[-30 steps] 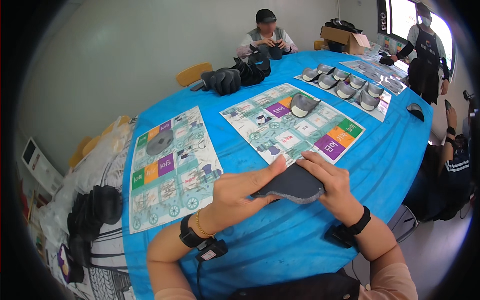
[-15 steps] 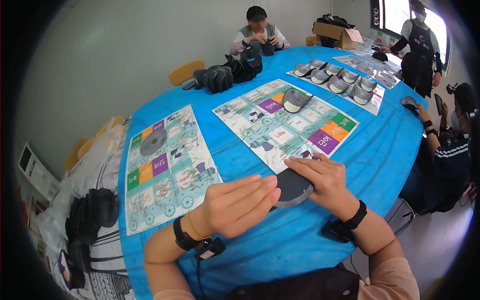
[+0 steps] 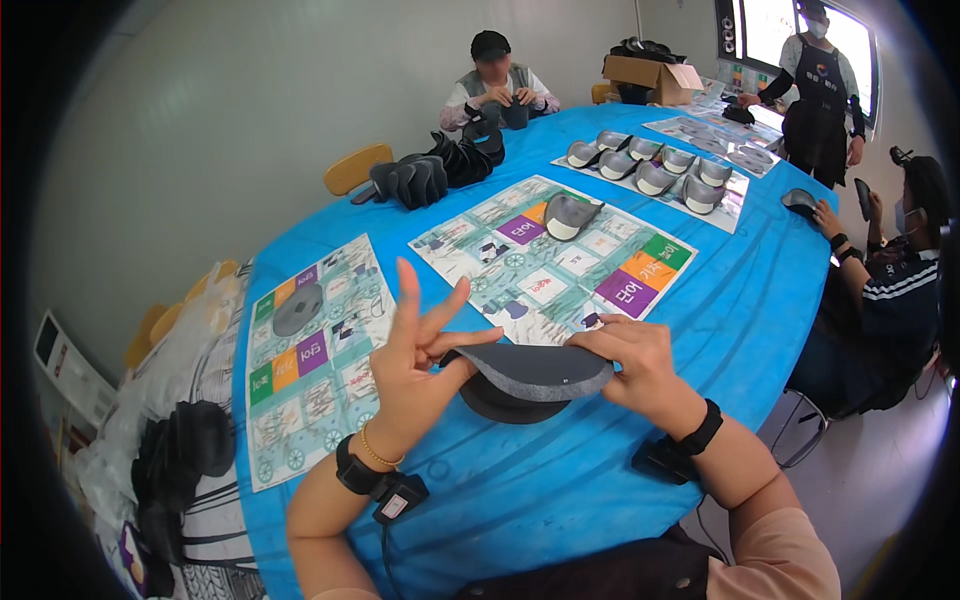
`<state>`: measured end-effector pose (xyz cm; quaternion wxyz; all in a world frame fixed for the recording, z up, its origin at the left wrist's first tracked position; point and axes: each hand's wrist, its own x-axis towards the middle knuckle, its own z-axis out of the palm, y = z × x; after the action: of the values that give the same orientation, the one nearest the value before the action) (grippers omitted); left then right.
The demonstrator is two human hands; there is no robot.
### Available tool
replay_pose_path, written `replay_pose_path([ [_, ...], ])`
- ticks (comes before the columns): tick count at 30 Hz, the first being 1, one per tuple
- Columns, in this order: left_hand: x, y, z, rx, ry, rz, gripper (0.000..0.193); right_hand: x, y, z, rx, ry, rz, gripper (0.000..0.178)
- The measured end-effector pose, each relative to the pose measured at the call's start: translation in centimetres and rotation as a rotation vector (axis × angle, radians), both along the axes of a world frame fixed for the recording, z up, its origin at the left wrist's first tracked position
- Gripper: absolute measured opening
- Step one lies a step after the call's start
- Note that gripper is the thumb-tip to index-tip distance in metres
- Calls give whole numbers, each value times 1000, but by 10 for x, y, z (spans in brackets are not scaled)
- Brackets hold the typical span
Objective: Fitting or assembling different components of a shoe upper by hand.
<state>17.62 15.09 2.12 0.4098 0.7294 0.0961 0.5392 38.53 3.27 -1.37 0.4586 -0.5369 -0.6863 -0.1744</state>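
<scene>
A head-worn fisheye camera is looking down and forward from close above and behind the fingers, with both forearms entering the view below them. Past the fingers, it is reaching across the table to the wall, and straight edges are bending toward the rim.

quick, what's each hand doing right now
Left hand: pinching the dark curved piece at its left end, other fingers spread.
Right hand: holding the same piece's right end.
</scene>
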Motion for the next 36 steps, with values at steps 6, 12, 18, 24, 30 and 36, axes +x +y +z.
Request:
replay_pose_path([
  [6, -16, 19, 6, 433, 456, 163, 17, -7, -3, 4, -332, 212, 135, 19],
  [12, -7, 28, 3, 357, 461, 183, 19, -7, 14, -17, -341, 158, 250, 21],
  [18, 6, 31, -13, -179, 229, -20, 30, -4, 9, -21, -400, 289, 106, 26],
  [24, -4, 40, -18, -159, 532, -26, 29, -3, 7, -20, -381, 295, 73, 30],
  [30, -5, 38, -9, 114, 617, 116, 37, -1, 10, -23, -433, 271, 178, 38],
  [36, 1, 29, -3, -249, 373, -27, 46, 5, 13, -25, -558, 325, 107, 47],
])
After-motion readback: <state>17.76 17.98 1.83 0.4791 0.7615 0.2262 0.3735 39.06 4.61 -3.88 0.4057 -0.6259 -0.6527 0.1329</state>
